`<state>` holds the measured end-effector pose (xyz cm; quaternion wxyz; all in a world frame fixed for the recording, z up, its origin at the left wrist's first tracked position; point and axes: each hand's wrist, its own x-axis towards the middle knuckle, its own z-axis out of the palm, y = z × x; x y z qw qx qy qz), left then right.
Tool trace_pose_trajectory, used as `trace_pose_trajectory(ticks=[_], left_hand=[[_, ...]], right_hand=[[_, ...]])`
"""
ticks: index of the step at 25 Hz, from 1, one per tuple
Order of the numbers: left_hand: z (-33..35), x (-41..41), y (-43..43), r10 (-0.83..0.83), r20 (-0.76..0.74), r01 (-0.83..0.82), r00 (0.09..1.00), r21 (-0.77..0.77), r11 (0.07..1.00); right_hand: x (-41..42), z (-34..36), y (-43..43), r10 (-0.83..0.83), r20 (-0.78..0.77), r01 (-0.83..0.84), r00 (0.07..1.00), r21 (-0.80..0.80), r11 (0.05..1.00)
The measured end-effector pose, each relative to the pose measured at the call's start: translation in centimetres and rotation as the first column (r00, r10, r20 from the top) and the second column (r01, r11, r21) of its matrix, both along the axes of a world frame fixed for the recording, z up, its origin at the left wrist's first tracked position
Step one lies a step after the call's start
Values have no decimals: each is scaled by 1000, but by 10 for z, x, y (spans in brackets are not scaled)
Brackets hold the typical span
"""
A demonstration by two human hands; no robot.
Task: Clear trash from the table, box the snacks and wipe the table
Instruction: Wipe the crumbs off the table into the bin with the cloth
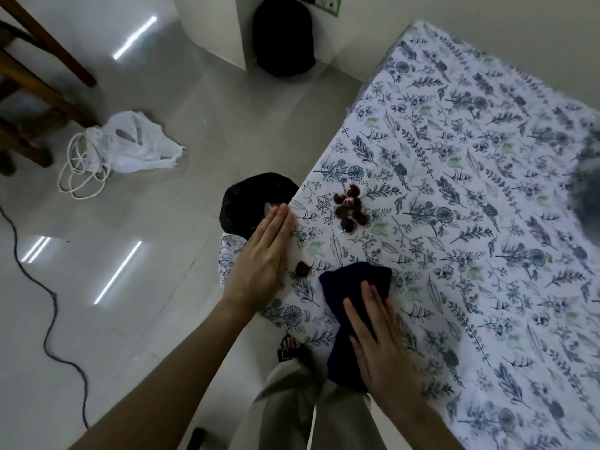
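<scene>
Entry, table-clearing in progress:

- Table (487, 151): covered in white fabric with a blue leaf print. Its near-left edge faces the person.
- Trash: a cluster of dark brown husks (349, 211) sits near that edge. One stray husk (302, 269) lies apart, closer to the person.
- Dark cloth (354, 280): bunched on the table just right of the stray husk. The right hand (373, 339) lies flat on it, fingers straight, pressing down, probably to sweep the husks toward the edge.
- Left hand (263, 254): fingers straight and together, set against the table edge and gripping nothing. It looks placed as a guide for the husks.
- Black-lined bin (246, 196): on the floor directly under that edge (sensibly placed to catch the sweepings).
- Floor, well apart: white plastic bag (139, 147), coiled white cord (81, 170).
- Snacks and box: not seen
</scene>
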<state>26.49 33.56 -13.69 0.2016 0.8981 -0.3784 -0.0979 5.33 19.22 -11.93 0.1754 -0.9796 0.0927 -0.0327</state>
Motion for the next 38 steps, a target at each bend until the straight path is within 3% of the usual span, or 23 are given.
trace_pose_trajectory(ticks=[6,10,14,19,25,29,33,35,38], left_hand=[[-1,1,-1,0,5,0,1000,-10,1000],[0,2,-1,1,10,-1,1000,-8,1000],[-2,2,-1,5,15,-5,1000,-16,1000],[-4,1,1,58,-47,-60,997,-53,997],[-2,-1,1,60,-20,-61,998,-47,997],[-1,-2,2,71,-18,-72,997,-56,996],[-1,0,2,57,-45,-62,997,-106,992],[-3,2,2,42,-48,-48,998,-129,990],[-5,5,2,82,-96,-99,992,-192,976]], right_hand=[[34,-1,-1,290,-89,-303,953,-240,922],[48,5,-3,351,-144,-378,925,-274,884],[49,9,0,268,-173,-306,948,-259,916],[47,9,7,44,-158,-80,986,-225,971],[36,9,-20,-168,-115,157,979,-95,983],[2,6,-35,64,-49,-67,997,-72,995],[0,5,-14,508,-34,-507,861,-159,847],[25,2,7,577,-44,-576,815,-157,802],[57,-1,20,560,-49,-560,827,-163,813]])
